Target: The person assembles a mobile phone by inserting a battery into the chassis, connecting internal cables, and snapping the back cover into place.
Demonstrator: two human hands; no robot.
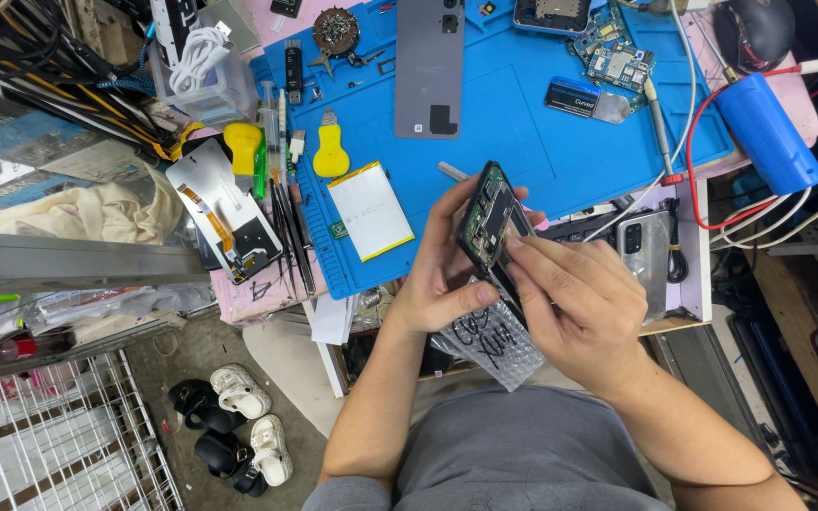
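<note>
The left hand is cradling an opened phone from behind, with its fingers curled around the far edge and the thumb lying along the near side. The right hand is coming in over the phone's lower end, fingertips pressed together against the exposed inner face, seemingly pinching or pushing on a small part there; exactly what sits under those fingertips cannot be told. The phone is being held tilted on edge in the air, just above the near rim of the desk, and a bubble-wrap bag with dark scribbles is hanging beneath both hands.

The phone looks light, thin and stiff, yet delicate: its back is off, showing green boards and dark shielding, so it is probably best gripped by the frame edges rather than the bare innards. Its smooth rim is likely slippery.

Beyond the hands, a soft blue rubbery mat is covering the desk. On it, a flat white battery is lying to the left of the left hand, a matte grey back cover farther out, and a yellow plastic pry tool beside the battery. A loose screen panel with an orange ribbon is resting farther left. To the right of the right hand, another phone is lying face down, and a blue cylinder with red wire sits beyond.
</note>
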